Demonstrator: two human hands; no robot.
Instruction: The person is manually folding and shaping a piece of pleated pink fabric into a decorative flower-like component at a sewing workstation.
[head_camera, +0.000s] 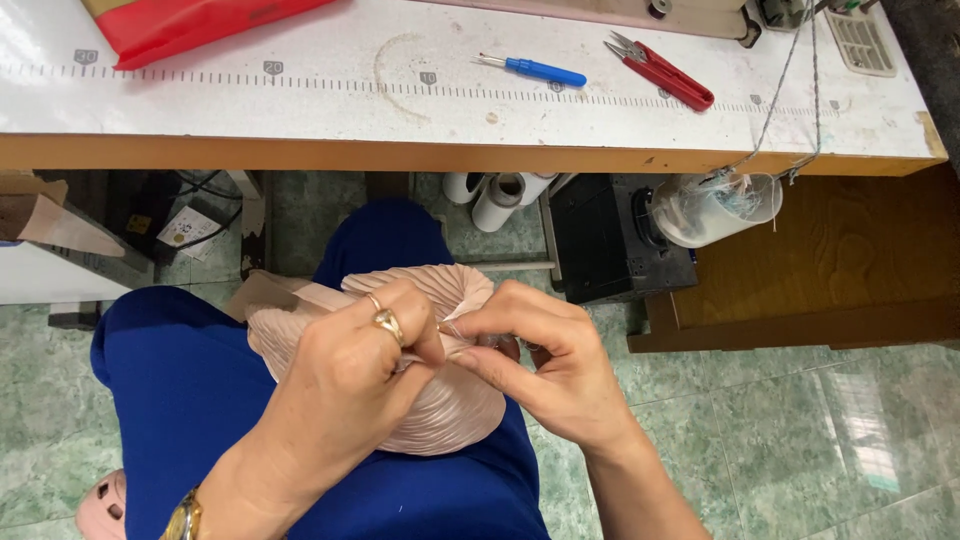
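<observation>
Below a white table (300, 110) with a printed ruler edge, we hold a pale pink pleated fabric piece (450, 410) on our blue-clad lap. Our left hand (350, 375) and right hand (545, 365) pinch its gathered centre, fingers closed on the cloth. On the table lie red thread snips (665, 73) and a blue seam ripper (540, 70).

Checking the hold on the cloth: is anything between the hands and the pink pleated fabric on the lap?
Nothing visible. The left hand and right hand both pinch the pink pleated fabric directly, at its gathered middle. The blue seam ripper and red snips lie apart on the table.
</observation>
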